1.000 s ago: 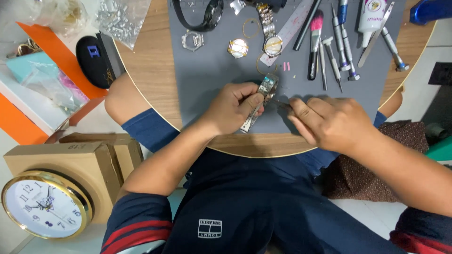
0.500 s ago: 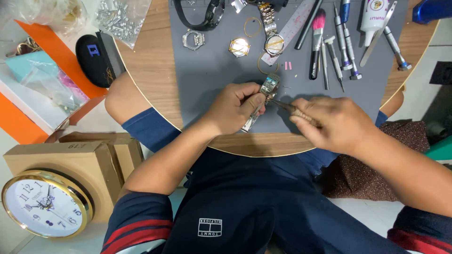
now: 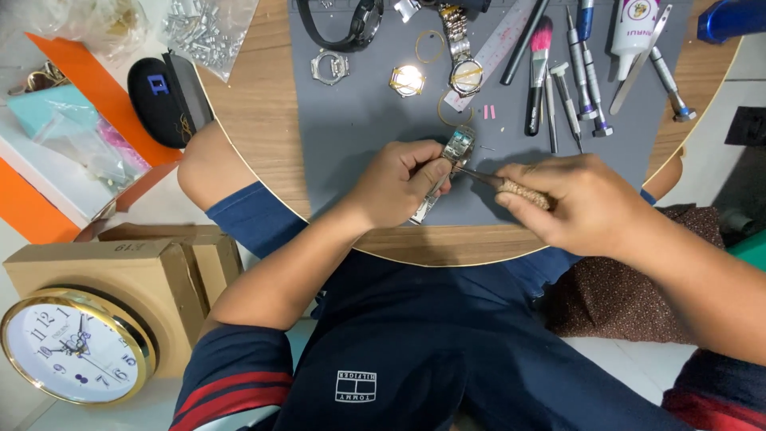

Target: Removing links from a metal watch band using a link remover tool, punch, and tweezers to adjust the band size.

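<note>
My left hand (image 3: pixel 399 183) pinches a silver metal watch band (image 3: pixel 458 147) that lies on the grey work mat (image 3: pixel 359 120); the band's lower end shows below my fingers. My right hand (image 3: pixel 582 199) grips a thin tool with a knurled tan handle (image 3: pixel 523 191), and its metal tip points left at the band, close to my left fingertips. Both hands rest near the round wooden table's front edge (image 3: pixel 447 251).
Farther back on the mat lie watch cases (image 3: pixel 408 80), rings, a black strap (image 3: pixel 351 28), a pink-tipped brush (image 3: pixel 536 72) and several screwdrivers (image 3: pixel 586 72). A black pouch (image 3: pixel 167 96) and a bag of small parts sit at left. A cardboard box with a gold-rimmed clock (image 3: pixel 76 347) stands at lower left.
My right hand has drawn slightly to the right, exposing the knurled handle and the tool's thin tip against the band. My left hand keeps its hold on the band.
</note>
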